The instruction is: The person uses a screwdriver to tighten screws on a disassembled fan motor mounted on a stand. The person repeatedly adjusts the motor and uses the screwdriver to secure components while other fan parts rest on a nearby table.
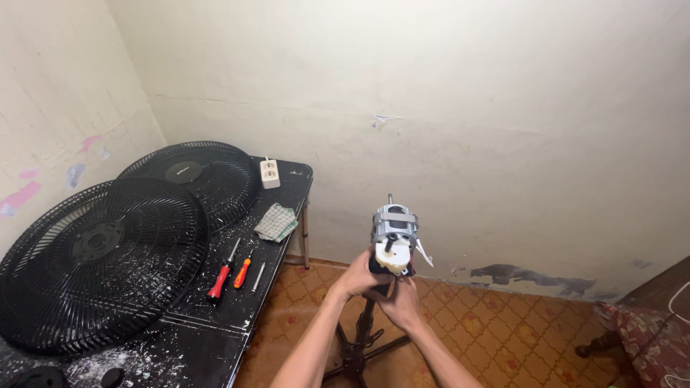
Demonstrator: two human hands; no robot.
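We have both hands on the fan motor (394,231), bare and shroudless, sitting on top of the black stand pole (365,327) out in front of us over the patterned floor (503,338). Motor is upright, grey metal body, thin shaft sticking out the top, white plastic piece (394,259) at its lower end facing us, a white tab or lead poking out to its right.

Our left hand (357,276) is wrapped around the neck just under the motor, grip pressed together on the left side of it. Our right hand (402,302) comes up from below, fingers curled in at the underside of the motor near the white piece; we cannot tell whether that grip is actually pinching anything, since the fingertips are hidden behind the hand.

The stand's legs (352,363) spread out on the floor below our forearms.

Left of us is the black counter (287,194), dusted with white powder. On it:
- two black fan grilles (100,262), one overlapping the other, leaning near the wall
- two red-handled screwdrivers (230,271) lying side by side, a small metal tool just right of them
- checked cloth (276,222) near the counter's right edge
- white power socket block (269,173) at the far end

Dark wooden furniture with floral fabric (647,330) at far right.
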